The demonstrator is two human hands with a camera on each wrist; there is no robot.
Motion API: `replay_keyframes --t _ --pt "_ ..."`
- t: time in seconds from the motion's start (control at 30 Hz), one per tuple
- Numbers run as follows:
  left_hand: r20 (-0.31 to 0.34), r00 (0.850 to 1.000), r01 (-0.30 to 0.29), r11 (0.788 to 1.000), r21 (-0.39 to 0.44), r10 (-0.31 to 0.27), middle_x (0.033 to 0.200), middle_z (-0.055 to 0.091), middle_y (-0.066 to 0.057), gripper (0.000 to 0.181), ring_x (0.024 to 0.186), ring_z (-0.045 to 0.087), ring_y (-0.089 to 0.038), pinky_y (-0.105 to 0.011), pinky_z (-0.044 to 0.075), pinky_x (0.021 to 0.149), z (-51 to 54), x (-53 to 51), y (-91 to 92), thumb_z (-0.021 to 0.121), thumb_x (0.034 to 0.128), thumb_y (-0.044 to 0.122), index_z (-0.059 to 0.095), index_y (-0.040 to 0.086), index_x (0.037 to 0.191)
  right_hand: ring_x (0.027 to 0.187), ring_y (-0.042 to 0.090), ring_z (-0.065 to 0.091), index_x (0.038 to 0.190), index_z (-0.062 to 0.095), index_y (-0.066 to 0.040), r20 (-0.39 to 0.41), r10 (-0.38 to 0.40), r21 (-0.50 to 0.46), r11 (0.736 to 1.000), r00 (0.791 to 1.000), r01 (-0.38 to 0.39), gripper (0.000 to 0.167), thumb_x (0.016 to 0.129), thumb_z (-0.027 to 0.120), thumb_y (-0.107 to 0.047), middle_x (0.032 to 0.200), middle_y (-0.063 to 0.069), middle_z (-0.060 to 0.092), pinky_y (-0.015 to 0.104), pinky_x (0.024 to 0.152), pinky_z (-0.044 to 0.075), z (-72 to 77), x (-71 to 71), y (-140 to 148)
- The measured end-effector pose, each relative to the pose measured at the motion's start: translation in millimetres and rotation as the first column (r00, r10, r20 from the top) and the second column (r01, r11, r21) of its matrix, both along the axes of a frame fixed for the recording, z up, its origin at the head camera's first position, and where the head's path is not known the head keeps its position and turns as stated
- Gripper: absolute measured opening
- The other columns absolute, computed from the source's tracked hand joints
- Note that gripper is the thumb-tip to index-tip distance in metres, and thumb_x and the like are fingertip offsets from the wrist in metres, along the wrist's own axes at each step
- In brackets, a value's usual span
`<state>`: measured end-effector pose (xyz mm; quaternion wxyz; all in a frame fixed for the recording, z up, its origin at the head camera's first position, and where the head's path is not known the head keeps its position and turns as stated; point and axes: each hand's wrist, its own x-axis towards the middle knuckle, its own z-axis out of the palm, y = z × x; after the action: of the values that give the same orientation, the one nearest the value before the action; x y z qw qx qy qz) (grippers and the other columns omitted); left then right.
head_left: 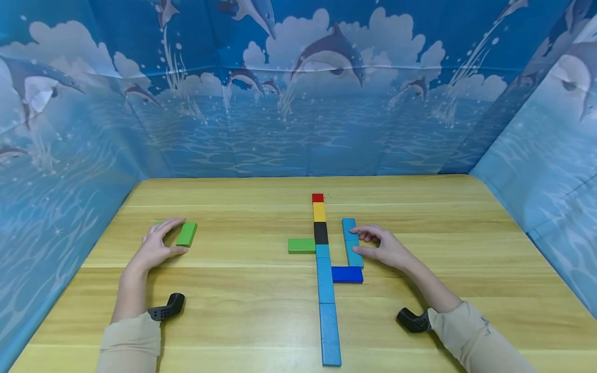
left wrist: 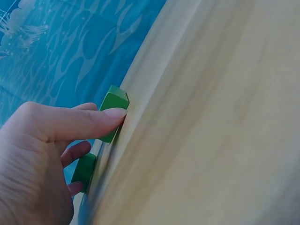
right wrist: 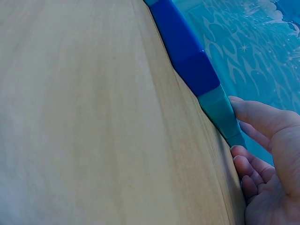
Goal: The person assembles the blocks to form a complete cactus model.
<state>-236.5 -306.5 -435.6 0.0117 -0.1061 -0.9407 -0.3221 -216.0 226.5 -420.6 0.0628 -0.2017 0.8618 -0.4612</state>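
In the head view, my left hand (head_left: 156, 246) pinches a green block (head_left: 187, 234) lying at the table's left, thumb at its near end and index finger at its far end. A second green block (left wrist: 84, 171) shows behind the lower fingers in the left wrist view. My right hand (head_left: 384, 247) touches two light blue blocks (head_left: 352, 229) laid end to end, with thumb and index finger along their right side; the other fingers are loosely bent. A dark blue block (head_left: 347, 274) lies crosswise at their near end, between them and a long column of light blue blocks (head_left: 325, 280).
Beyond the light blue column, a black block (head_left: 321, 233), a yellow block (head_left: 319, 212) and a red block (head_left: 317, 198) continue the line. Another green block (head_left: 301, 246) juts left from it. Dolphin-printed cloth (head_left: 298, 129) surrounds the wooden table (head_left: 233, 311).
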Motion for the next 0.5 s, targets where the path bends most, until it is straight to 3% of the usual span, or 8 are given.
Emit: replay_keyframes --t 0.3,0.5 --pt "0.039 0.999 -0.026 0.999 -0.021 0.026 0.14 0.03 -0.027 0.07 0.124 0.019 -0.046 -0.064 0.01 0.092 1.0 1.3 -0.5 0.072 0.0773 0.021 0.038 0.004 0.136 0.09 0.031 0.044 0.12 0.054 0.005 0.001 -0.004 0.0 1.0 1.0 0.004 0.041 0.083 0.065 -0.006 0.099 0.019 0.052 0.026 0.073 0.039 1.3 0.6 -0.7" --pt "0.029 0.998 -0.058 0.998 -0.03 0.059 0.138 0.032 -0.027 0.072 0.124 0.02 -0.047 -0.065 0.009 0.093 -0.5 0.8 0.7 0.073 0.0757 0.03 0.041 0.003 0.134 0.09 0.031 0.044 0.121 0.053 0.005 0.001 -0.004 0.002 1.0 1.0 0.004 0.041 0.083 0.065 -0.006 0.099 0.019 0.052 0.026 0.074 0.039 0.9 0.6 -0.5"
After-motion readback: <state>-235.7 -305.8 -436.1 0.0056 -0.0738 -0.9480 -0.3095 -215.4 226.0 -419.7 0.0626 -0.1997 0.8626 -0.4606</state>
